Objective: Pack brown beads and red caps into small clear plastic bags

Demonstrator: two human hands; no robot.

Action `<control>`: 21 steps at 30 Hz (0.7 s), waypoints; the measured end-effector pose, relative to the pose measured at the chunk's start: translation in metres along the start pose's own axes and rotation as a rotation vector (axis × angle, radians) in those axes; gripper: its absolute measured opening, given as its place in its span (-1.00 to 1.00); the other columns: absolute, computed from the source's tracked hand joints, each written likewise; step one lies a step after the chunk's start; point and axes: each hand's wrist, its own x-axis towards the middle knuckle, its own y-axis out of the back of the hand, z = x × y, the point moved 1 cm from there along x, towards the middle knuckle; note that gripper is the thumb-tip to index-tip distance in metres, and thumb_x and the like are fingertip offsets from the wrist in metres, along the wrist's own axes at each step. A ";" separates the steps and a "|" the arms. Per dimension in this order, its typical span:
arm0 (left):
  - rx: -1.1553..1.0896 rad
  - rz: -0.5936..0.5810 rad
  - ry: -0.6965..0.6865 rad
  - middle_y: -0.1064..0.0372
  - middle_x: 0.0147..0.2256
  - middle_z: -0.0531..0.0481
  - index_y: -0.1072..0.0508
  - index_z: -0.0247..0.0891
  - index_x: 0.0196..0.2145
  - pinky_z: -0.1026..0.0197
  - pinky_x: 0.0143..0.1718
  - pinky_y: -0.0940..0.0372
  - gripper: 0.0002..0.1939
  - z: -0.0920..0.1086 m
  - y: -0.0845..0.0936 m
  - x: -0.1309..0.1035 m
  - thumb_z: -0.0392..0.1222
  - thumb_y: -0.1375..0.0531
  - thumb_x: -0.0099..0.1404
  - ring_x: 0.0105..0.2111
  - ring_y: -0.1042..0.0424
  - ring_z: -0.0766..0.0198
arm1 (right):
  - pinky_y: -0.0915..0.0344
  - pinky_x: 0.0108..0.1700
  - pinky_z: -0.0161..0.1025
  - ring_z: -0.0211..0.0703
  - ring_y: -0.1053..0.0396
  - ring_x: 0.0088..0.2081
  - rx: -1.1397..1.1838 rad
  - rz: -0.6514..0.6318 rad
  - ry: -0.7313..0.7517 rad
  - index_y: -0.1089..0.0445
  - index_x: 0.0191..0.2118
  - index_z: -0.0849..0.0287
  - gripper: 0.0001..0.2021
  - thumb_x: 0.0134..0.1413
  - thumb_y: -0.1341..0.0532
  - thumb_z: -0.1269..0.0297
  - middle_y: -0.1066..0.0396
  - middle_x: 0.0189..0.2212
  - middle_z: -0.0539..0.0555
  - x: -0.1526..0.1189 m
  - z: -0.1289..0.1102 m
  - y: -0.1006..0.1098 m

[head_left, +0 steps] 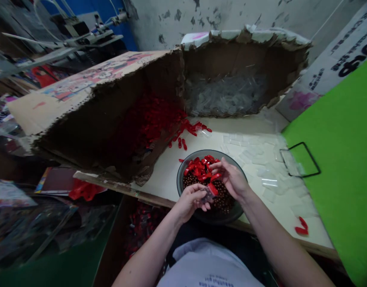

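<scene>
My left hand (195,198) is closed around a small clear container (208,194) with a red cap (212,189), held over the near part of a round grey bowl (180,179). My right hand (228,175) is just above the bowl's right side, fingers apart and slightly curled, close to a red piece (216,177); whether it touches that piece is unclear. In the bowl, red plastic pieces (198,167) lie at the back, and small round brown balls (225,197) fill the front and left.
Behind stand two torn cardboard boxes, one holding red pieces (153,115), the other clear containers (228,93). More clear containers (258,155) are scattered on the white table (165,179). A green panel (345,159) with a black wire frame (318,172) bounds the right.
</scene>
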 end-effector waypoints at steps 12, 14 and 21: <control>0.273 0.240 -0.166 -0.21 -0.74 0.16 -0.20 -0.25 -0.54 0.43 -0.79 0.09 -0.59 -0.009 -0.025 0.008 0.12 -0.16 0.20 -0.81 -0.07 0.51 | -0.25 -0.19 -0.21 -0.09 -0.41 -0.28 -0.563 -0.062 0.228 -0.53 -0.28 0.18 -0.59 0.18 -0.07 -0.03 -0.49 -0.40 0.05 -0.006 0.020 -0.014; 0.332 0.307 -0.211 -0.16 -0.76 0.18 -0.20 -0.25 -0.57 0.41 -0.78 0.10 -0.57 -0.013 -0.026 0.007 0.15 -0.15 0.21 -0.80 -0.05 0.51 | -0.24 -0.25 -0.23 -0.11 -0.40 -0.35 -0.586 -0.020 0.247 -0.54 -0.25 0.16 -0.55 0.22 -0.01 -0.03 -0.45 -0.51 0.03 -0.012 0.021 -0.014; 0.417 0.294 -0.181 -0.14 -0.75 0.18 -0.22 -0.25 -0.58 0.41 -0.76 0.06 -0.57 -0.013 -0.027 0.006 0.14 -0.16 0.19 -0.78 -0.08 0.48 | -0.15 -0.43 -0.26 -0.19 -0.26 -0.54 -0.532 0.053 0.263 -0.56 -0.28 0.15 -0.49 0.19 -0.01 -0.12 -0.26 -0.67 -0.01 -0.023 0.030 -0.021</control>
